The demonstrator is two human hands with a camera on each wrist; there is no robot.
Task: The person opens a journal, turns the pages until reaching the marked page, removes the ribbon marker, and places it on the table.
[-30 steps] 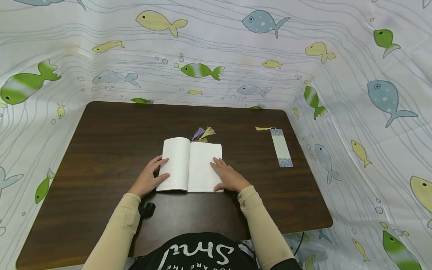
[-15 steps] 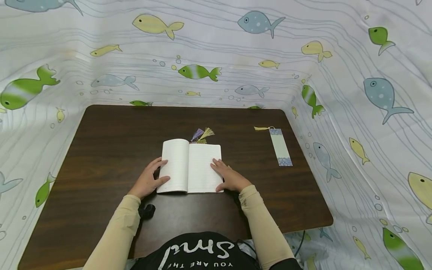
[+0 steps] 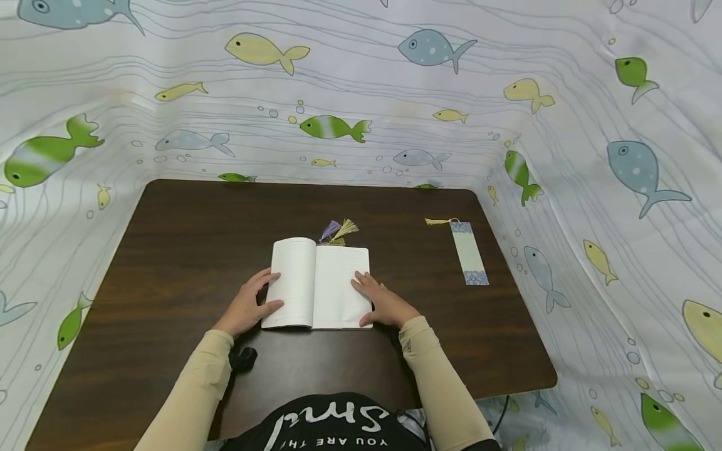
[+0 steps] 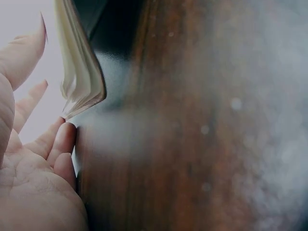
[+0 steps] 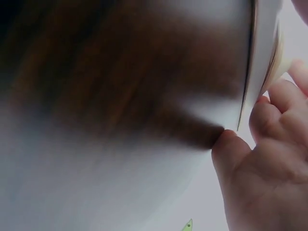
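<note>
An open lined notebook (image 3: 316,285) lies flat in the middle of the dark wooden table (image 3: 186,250). My left hand (image 3: 248,307) rests at its left edge, with the thumb and a finger lying on the left page. My right hand (image 3: 383,302) lies with straight fingers on the right page, thumb by the lower corner. Purple and yellow tassels (image 3: 338,230) stick out above the notebook's spine. Close up in the left wrist view, the notebook's page edges (image 4: 79,72) curve just above my left hand's (image 4: 33,159) relaxed fingers. The right wrist view shows my right hand (image 5: 269,159) beside the notebook's edge (image 5: 262,53).
A pale bookmark (image 3: 469,253) with blue ends and a yellow tassel lies on the table to the right. A small black object (image 3: 244,358) sits by my left wrist. A fish-patterned white cloth (image 3: 361,94) walls in the table at the back and both sides.
The head view has tilted slightly, so everything sits a little lower in the picture. Hands and notebook keep their places.
</note>
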